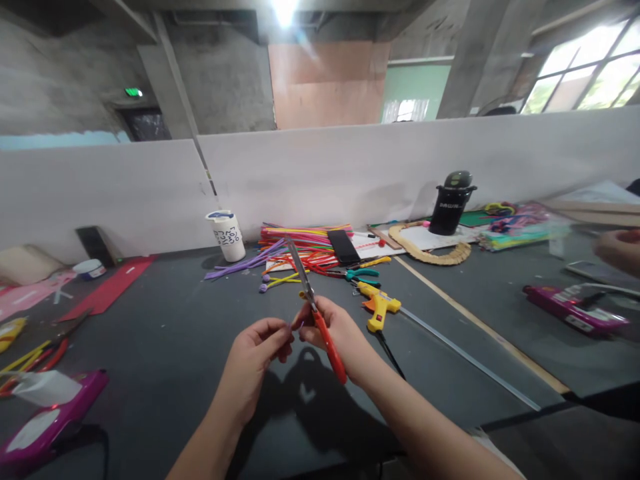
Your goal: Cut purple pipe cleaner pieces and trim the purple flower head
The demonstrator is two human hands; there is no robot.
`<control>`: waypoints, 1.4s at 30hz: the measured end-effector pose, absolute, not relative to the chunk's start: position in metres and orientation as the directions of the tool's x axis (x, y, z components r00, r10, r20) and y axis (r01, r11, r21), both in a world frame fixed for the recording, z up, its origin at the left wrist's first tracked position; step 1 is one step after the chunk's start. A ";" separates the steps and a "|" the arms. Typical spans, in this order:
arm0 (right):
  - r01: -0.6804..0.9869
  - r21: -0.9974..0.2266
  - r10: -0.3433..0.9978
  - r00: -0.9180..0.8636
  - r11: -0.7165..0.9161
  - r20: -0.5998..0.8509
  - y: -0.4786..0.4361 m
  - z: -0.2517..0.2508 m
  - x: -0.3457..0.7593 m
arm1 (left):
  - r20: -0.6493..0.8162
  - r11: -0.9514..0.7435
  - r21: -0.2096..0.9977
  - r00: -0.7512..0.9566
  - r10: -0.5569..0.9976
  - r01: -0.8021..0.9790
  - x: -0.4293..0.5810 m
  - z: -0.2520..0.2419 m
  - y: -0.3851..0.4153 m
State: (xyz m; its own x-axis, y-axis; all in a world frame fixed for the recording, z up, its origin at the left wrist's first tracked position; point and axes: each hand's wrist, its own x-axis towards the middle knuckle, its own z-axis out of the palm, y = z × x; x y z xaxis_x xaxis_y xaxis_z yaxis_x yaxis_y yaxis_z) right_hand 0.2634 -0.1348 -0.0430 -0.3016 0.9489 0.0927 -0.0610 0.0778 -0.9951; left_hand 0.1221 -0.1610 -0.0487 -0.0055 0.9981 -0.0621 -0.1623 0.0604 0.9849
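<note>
My right hand (333, 327) is closed around a pair of scissors (329, 347) with red handles. Their long metal blades point up and away, over the heap of pipe cleaners. Fingers pinched together, my left hand (260, 347) holds a small purple strand (301, 327) that shows only in part between the two hands. The fingertips of both hands nearly meet above the dark table (175, 353). Beyond them lie yellow stems with purple ends (280, 281) and a bundle of purple pipe cleaners (247, 261).
A yellow glue gun (381, 305) with a long glue stick (465, 357) lies right of my hands, beside green-handled pliers (365, 275). Farther back stand a white cup (227, 237) and a black tumbler (450, 210). Another person's hand (620, 252) shows at the right edge, near a purple power strip (575, 310).
</note>
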 end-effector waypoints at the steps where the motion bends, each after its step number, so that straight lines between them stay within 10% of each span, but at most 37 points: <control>1: -0.052 -0.993 0.949 -0.293 0.108 0.118 -0.135 -0.043 0.263 | -0.036 0.034 0.993 -0.013 0.999 -0.114 0.123 -0.048 -0.162; 9: -0.034 -0.987 0.952 -0.261 0.157 0.160 -0.132 -0.047 0.261 | 0.115 -0.095 0.972 -0.081 0.990 0.217 0.128 -0.049 -0.166; 22: -0.092 -0.978 0.912 -0.355 0.186 0.207 -0.136 -0.043 0.265 | -0.206 0.247 0.942 0.189 0.960 -0.229 0.124 -0.047 -0.166; 31: -0.075 -0.970 0.933 -0.265 0.230 0.242 -0.133 -0.044 0.263 | -0.004 -0.005 0.996 -0.105 0.994 -0.090 0.124 -0.051 -0.162; 42: 0.042 -0.952 0.919 -0.278 0.303 0.280 -0.138 -0.044 0.263 | 0.110 -0.098 0.981 -0.067 0.992 0.167 0.126 -0.049 -0.167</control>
